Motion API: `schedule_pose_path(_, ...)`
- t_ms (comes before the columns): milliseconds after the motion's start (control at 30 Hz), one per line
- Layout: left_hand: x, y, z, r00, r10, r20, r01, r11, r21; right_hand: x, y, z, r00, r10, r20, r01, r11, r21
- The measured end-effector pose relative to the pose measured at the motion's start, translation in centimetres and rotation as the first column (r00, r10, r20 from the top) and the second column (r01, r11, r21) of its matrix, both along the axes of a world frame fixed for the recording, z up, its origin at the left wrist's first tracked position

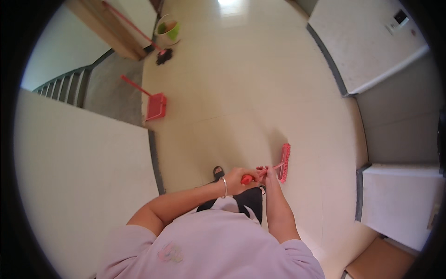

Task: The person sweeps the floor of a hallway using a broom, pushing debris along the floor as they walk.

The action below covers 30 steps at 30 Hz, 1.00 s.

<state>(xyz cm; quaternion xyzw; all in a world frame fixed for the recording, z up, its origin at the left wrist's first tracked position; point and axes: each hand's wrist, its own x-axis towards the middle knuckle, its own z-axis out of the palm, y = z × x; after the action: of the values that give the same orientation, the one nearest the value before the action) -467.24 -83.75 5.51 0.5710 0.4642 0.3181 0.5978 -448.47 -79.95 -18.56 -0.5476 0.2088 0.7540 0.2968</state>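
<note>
My left hand (237, 180), with a bracelet at its wrist, grips the red top end of a broom handle (247, 179). Just ahead of it, my right hand (267, 175) is around the same pole lower down. Beyond my right hand, the red broom head (285, 163) meets the tiled floor to the right of my feet, its bristles facing right. One black sandal (218, 171) shows ahead of my left forearm, and the other foot is mostly hidden below my hands.
A red long-handled dustpan (156, 105) is at the floor's left edge. Farther off, a mop (164, 55) leans beside a white and green bucket (168, 30). Stairs (66, 89) rise at left behind a low wall (83, 181). A grey doorway (400, 115) interrupts the right wall; brown cardboard (379, 259) lies lower right.
</note>
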Motion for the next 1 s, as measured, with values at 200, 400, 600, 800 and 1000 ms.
schedule_pose_path(200, -3.6, 2.8, 4.1, 0.995, -0.085, -0.046, 0.087, 0.995, 0.042, -4.3, 1.4, 4.7, 0.999, 0.054, 0.000, -0.053, 0.969, 0.243)
schedule_pose_path(400, -6.5, 7.4, 2.4, 0.936, -0.351, 0.028, 0.352, 0.935, -0.035, -5.5, 0.3, 6.8, 0.978, -0.022, 0.207, -0.019, 0.980, 0.198)
schedule_pose_path(600, -7.9, 13.9, -4.7, 0.863, -0.496, 0.096, 0.504, 0.857, -0.105, -6.7, 2.5, -0.5, 0.982, -0.147, 0.122, 0.151, 0.988, -0.028)
schedule_pose_path(800, -18.5, 29.1, 0.1, 0.889, -0.457, 0.033, 0.457, 0.883, -0.106, -19.7, 19.5, -1.9, 0.931, -0.264, -0.250, 0.306, 0.941, 0.143)
schedule_pose_path(1000, -23.3, 39.3, 8.8, 0.827, -0.433, -0.358, 0.479, 0.877, 0.044, -30.4, 37.3, 6.3, 0.907, -0.326, -0.269, 0.368, 0.921, 0.127)
